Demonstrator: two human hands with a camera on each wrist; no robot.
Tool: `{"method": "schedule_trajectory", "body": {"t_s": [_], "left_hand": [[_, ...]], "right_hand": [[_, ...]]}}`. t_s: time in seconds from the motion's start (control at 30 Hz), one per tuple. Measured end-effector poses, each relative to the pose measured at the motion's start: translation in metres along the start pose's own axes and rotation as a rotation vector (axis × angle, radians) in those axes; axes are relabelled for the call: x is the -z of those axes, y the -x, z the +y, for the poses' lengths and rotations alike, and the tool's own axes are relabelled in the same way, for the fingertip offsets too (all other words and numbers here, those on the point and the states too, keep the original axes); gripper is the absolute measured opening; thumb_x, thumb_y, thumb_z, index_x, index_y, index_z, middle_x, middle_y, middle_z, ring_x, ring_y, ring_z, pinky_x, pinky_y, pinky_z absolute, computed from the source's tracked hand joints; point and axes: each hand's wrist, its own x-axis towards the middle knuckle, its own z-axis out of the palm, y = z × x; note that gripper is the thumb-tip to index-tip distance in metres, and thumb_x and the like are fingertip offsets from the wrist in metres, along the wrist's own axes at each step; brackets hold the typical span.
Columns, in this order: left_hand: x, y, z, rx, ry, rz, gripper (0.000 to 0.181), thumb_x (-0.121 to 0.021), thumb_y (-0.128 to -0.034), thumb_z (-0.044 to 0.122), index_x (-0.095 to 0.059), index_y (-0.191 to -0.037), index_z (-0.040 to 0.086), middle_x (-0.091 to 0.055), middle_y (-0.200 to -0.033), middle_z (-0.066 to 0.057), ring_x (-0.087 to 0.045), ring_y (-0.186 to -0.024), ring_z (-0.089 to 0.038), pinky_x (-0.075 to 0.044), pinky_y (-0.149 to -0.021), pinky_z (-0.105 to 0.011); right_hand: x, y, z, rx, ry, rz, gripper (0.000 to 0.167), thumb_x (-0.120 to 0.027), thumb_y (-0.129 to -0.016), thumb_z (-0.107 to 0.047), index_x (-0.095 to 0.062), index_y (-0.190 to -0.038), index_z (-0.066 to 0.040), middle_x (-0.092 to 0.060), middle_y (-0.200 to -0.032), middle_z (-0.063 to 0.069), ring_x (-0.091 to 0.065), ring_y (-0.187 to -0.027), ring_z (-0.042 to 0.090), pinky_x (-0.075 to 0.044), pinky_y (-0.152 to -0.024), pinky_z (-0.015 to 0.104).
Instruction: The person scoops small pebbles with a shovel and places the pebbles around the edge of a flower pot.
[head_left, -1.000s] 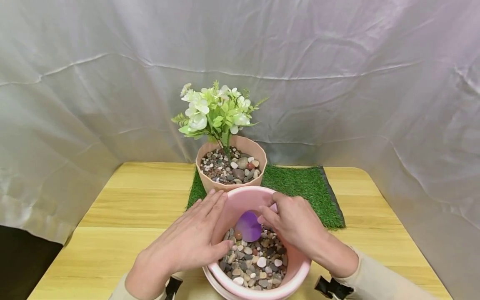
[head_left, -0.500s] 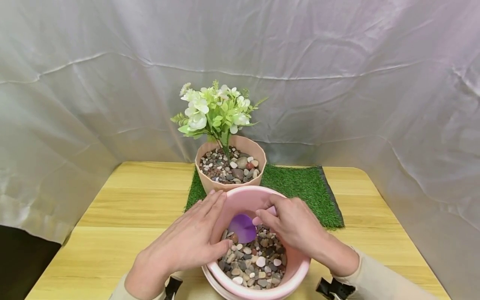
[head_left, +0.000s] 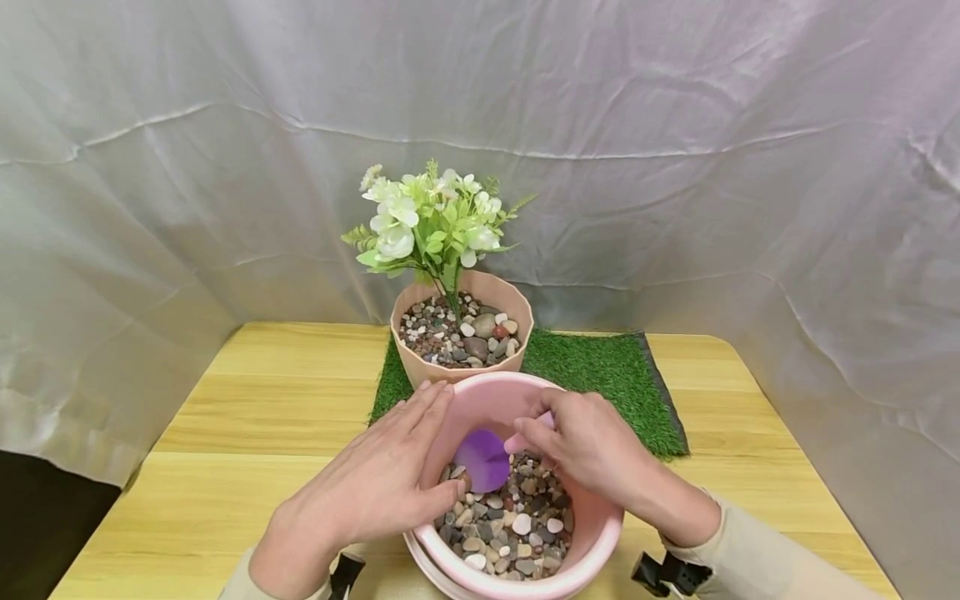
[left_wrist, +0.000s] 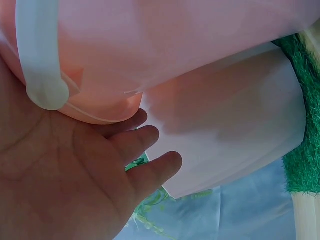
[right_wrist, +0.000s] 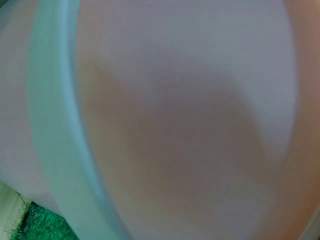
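Note:
A pink bucket (head_left: 596,542) holds mixed pebbles (head_left: 517,529) in the head view. My left hand (head_left: 375,479) lies along its left rim, fingers straight and thumb over the inside edge. From the left wrist view, that palm (left_wrist: 60,170) lies against the bucket by its white handle (left_wrist: 39,55). Reaching over the right rim, my right hand (head_left: 592,442) grips the pinkish handle of a small toy shovel. The shovel's purple blade (head_left: 483,461) is down among the pebbles near the far left wall; its lower edge is hard to make out. Only the bucket's side (right_wrist: 185,125) fills the right wrist view.
Just behind the bucket stands a peach flowerpot (head_left: 420,367) with white artificial flowers (head_left: 435,221) and stones. Under it lies a green turf mat (head_left: 600,383) on the wooden table (head_left: 247,417). A silvery cloth (head_left: 675,167) hangs around the back and sides.
The shovel blade has shifted slightly left and down in the pebbles, toward the left wall. My right hand has moved only a little; the left hand stays in place.

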Motion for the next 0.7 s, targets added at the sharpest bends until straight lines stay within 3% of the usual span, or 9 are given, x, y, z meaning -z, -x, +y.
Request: {"method": "schedule_trajectory", "body": {"t_s": [0.17,0.4,0.57,0.7], "left_hand": [[-0.0005,0.0010,-0.0003,-0.001,-0.002,-0.002,0.101,-0.063,-0.0953,0.057,-0.019,-0.168,0.003,-0.014,-0.176,-0.014,-0.016,-0.163,-0.030,-0.022,-0.131,-0.051],[-0.0009,0.0005,-0.0010,0.000,0.006,-0.007,0.101,-0.064,-0.0943,0.055,-0.018,-0.169,0.005,-0.015,-0.176,-0.013,-0.017,-0.163,-0.030,-0.021,-0.131,-0.050],[-0.0004,0.0002,-0.0014,0.001,0.010,-0.017,0.101,-0.063,-0.0947,0.056,-0.016,-0.169,0.006,-0.014,-0.177,-0.012,-0.016,-0.163,-0.029,-0.021,-0.132,-0.049],[-0.0001,0.0000,-0.0015,0.006,0.014,-0.029,0.101,-0.063,-0.0946,0.055,-0.015,-0.169,0.007,-0.013,-0.177,-0.011,-0.015,-0.164,-0.028,-0.021,-0.132,-0.049]], "right_hand": [[0.0004,0.0018,0.0041,0.103,0.028,-0.005,0.013,-0.068,-0.102,-0.029,-0.074,-0.100,-0.018,-0.080,-0.088,-0.017,-0.058,-0.054,0.002,-0.048,-0.048,0.024],[0.0016,0.0023,0.0027,0.068,-0.002,-0.024,0.012,-0.070,-0.101,-0.025,-0.072,-0.095,-0.015,-0.068,-0.065,-0.016,-0.059,-0.048,0.007,-0.050,-0.040,0.025],[0.0023,0.0027,0.0042,0.117,0.025,-0.043,0.013,-0.071,-0.099,-0.025,-0.069,-0.091,-0.016,-0.069,-0.069,-0.012,-0.059,-0.050,0.006,-0.049,-0.041,0.024],[0.0038,0.0033,0.0042,0.107,0.000,-0.065,0.013,-0.071,-0.099,-0.022,-0.067,-0.089,-0.015,-0.072,-0.071,-0.010,-0.061,-0.051,0.008,-0.050,-0.041,0.024]]}}
